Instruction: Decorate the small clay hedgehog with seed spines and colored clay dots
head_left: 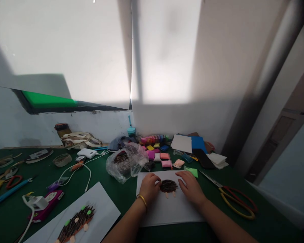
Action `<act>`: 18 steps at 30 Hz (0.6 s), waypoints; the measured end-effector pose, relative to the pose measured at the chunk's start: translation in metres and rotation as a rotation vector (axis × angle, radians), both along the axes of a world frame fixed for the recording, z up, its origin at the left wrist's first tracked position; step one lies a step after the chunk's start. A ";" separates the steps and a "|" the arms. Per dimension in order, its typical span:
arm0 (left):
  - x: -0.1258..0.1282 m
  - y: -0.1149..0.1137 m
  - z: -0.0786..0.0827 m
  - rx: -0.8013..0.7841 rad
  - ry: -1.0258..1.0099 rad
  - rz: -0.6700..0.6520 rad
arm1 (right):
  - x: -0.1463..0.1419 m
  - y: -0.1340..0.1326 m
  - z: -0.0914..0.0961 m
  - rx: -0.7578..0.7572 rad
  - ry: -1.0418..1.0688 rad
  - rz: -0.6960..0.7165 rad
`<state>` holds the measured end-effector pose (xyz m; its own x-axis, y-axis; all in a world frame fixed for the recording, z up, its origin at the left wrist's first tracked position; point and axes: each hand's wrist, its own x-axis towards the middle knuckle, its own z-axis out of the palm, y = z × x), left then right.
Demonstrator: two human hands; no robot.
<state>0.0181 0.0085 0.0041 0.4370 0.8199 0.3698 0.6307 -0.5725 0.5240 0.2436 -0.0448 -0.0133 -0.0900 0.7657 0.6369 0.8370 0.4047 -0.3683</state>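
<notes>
A small dark brown hedgehog-like figure [168,186] with pale feet lies on a white sheet [167,209] on the green table. My left hand [149,187], with a gold bangle on the wrist, has curled fingers pressed against the figure's left edge. My right hand [191,187] rests on the sheet at the figure's right side, fingers bent and touching it. Both hands flank the figure closely.
A second sheet [101,206] at the lower left bears a bigger spiky figure [76,224]. A clear plastic bag [128,162] of dark pieces, coloured clay blocks [164,157], coloured paper [192,143], yellow-handled scissors [233,197], a white charger and cable [87,153] lie around.
</notes>
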 end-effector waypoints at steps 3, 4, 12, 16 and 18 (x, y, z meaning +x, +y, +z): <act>0.000 0.000 0.000 0.003 0.005 0.005 | -0.001 -0.001 0.002 -0.021 -0.001 0.007; 0.001 0.000 0.000 0.005 0.006 0.008 | -0.001 -0.001 0.002 -0.024 -0.003 0.005; -0.001 -0.001 0.000 -0.011 0.024 0.015 | -0.001 -0.001 0.002 -0.024 -0.014 0.002; -0.003 0.000 -0.002 -0.017 0.013 0.021 | -0.010 -0.005 0.009 0.002 -0.071 0.068; -0.003 0.000 -0.002 -0.007 0.011 0.028 | -0.020 -0.007 0.014 0.007 -0.107 0.126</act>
